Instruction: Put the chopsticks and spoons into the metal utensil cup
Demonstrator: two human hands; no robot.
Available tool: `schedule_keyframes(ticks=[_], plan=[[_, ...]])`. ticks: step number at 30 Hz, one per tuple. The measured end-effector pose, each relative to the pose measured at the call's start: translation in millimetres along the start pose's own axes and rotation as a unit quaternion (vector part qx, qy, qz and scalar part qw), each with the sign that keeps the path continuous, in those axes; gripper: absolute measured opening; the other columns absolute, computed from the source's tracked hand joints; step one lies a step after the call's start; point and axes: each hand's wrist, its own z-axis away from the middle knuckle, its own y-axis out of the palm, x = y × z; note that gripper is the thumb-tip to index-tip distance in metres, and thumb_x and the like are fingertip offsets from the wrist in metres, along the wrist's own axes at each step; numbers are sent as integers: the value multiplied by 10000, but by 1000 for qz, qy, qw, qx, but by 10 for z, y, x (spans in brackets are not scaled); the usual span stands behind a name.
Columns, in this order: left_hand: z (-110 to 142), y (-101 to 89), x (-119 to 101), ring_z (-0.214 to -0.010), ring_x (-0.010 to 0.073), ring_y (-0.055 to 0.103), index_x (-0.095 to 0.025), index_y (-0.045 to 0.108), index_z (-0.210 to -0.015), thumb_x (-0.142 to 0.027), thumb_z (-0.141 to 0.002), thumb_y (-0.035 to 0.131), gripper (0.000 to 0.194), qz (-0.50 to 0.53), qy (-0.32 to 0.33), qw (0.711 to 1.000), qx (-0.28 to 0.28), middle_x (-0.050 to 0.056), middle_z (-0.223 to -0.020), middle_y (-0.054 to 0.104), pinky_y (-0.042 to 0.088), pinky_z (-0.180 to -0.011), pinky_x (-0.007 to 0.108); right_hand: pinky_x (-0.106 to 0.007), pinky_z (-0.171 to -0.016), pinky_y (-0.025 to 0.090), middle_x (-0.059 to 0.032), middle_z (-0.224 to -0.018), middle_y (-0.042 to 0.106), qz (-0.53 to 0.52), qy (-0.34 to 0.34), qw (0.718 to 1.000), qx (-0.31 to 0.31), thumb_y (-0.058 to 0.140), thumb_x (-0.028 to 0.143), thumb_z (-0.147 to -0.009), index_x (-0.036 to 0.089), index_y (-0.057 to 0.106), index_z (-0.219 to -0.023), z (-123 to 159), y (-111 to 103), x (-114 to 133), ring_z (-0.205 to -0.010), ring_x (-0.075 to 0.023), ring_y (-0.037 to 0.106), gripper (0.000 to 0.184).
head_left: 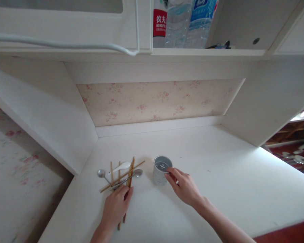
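On the tabletop (pixel 205 162), at lower left of the frame, chopsticks (pixel 133 168) and spoons (pixel 137 173) are crossed in a loose pile. The cup (pixel 160 177) is placed right of them, near centre; bottles (pixel 178 25) are shelved above, at upper right.

Looks like a home: faded floral wallpaper (pixel 142 104) behind a white counter (pixel 192 162), water bottles (pixel 178 25) on the shelf above, chopsticks (pixel 130 172) and spoons (pixel 137 173) out.

- White counter (pixel 207 162) between white side panels
- Pink floral wallpaper (pixel 152 104) behind
- White cupboard (pixel 71 27) above
- Reddish floor (pixel 288 234) at lower right
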Motion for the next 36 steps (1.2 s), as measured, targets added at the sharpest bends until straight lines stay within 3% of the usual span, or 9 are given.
schedule_keyframes(ticks=[5,10,16,21,25,30,33,36], plan=[[4,7,-83,-814,154,655,-257,627,-902,-377,-950,354,302,-19,5,1000,3,-3,-933,672,460,-711,251,-258,-603,419,-14,-787,639,-1,-19,1000,23,397,366,-974,231,586,-1061,73,-46,-80,-609,-144,576,248],[26,46,-118,-868,163,662,-260,595,-1039,-360,-947,365,267,-41,-25,999,-25,12,-1057,653,482,-734,268,-235,-590,442,-8,-805,638,-111,-7,994,0,457,391,-947,251,523,-1244,131,27,-243,-630,-134,584,335],[13,86,-128,-876,161,670,-273,611,-1076,-362,-951,362,293,-65,-28,997,-39,15,-1089,648,499,-731,259,-229,-491,403,42,-587,515,-243,178,947,-110,387,487,-946,201,517,-1201,125,180,-653,-503,-132,494,404],[10,68,-176,-859,162,669,-274,644,-1036,-368,-951,358,313,-62,-15,998,-29,11,-1061,665,508,-738,254,-234,-483,382,50,-576,490,-304,208,923,-114,387,532,-934,205,527,-1137,105,200,-751,-493,-131,472,410],[-15,-10,-189,-917,171,661,-275,663,-982,-364,-941,382,298,-31,-7,999,-41,8,-1055,680,509,-800,261,-241,-482,386,42,-589,493,-322,213,917,-96,401,549,-921,206,540,-1111,97,210,-744,-502,-138,472,416],[-208,-247,-146,-933,185,643,-246,660,-985,-376,-948,368,322,-50,11,997,-51,36,-1017,681,484,-865,293,-237,-474,376,40,-588,496,-343,223,907,-105,411,552,-916,203,544,-1091,52,216,-802,-498,-133,465,412],[-376,-353,-73,-969,205,622,-226,660,-993,-334,-942,384,301,-83,26,996,-21,61,-1011,672,463,-889,314,-232,-466,366,43,-586,495,-349,221,905,-101,417,552,-916,204,546,-1087,38,235,-818,-494,-129,460,409],[-505,-344,15,-963,219,618,-199,667,-957,-270,-925,408,271,-110,37,993,24,84,-974,670,453,-879,326,-231,-468,370,40,-601,513,-347,221,907,-94,416,561,-914,207,553,-1077,44,243,-812,-497,-126,470,414]])
